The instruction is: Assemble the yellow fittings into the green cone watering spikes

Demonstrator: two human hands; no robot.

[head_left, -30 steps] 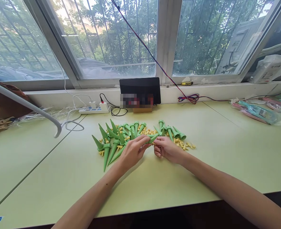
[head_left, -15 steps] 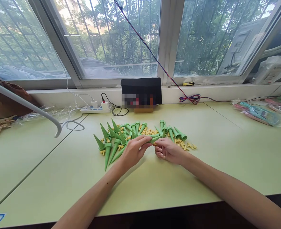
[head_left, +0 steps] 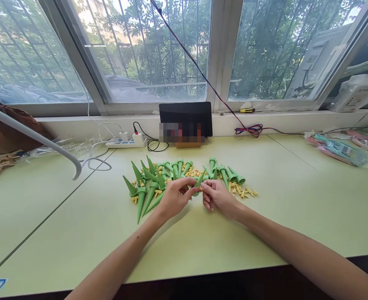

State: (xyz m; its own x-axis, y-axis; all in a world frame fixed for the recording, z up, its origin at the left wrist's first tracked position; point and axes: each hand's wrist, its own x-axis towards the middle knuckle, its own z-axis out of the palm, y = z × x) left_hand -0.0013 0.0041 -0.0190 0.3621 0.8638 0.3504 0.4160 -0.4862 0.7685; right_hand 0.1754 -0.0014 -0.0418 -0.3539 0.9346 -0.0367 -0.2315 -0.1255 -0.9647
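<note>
Between thumb and fingers, my left hand point(head_left: 176, 198) grips a green plastic watering spike point(head_left: 200, 178), its tip pointing up and slightly right. My right hand point(head_left: 218, 195) is closed in a pinch on a small yellow plastic valve point(head_left: 202, 188), mostly hidden by the fingertips, right beside the spike. Whether valve and spike are joined I cannot tell. More green spikes point(head_left: 141, 204) lie and stand in a heap to the left, and others point(head_left: 224, 175) sit behind my right hand. Loose yellow valves point(head_left: 242, 191) are scattered to the right and among the spikes.
At the back, a dark tablet point(head_left: 185, 114) leans on a small brown stand. A power strip point(head_left: 126, 143) with cables lies to its left, and a white curved bar point(head_left: 46, 139) crosses the left side. Bundled wire point(head_left: 249, 130) and plastic-bagged items point(head_left: 337, 148) lie at the right.
The spike in my left hand has turned from nearly level to upright. My right hand has shifted slightly, still pinching the yellow valve close to it.
</note>
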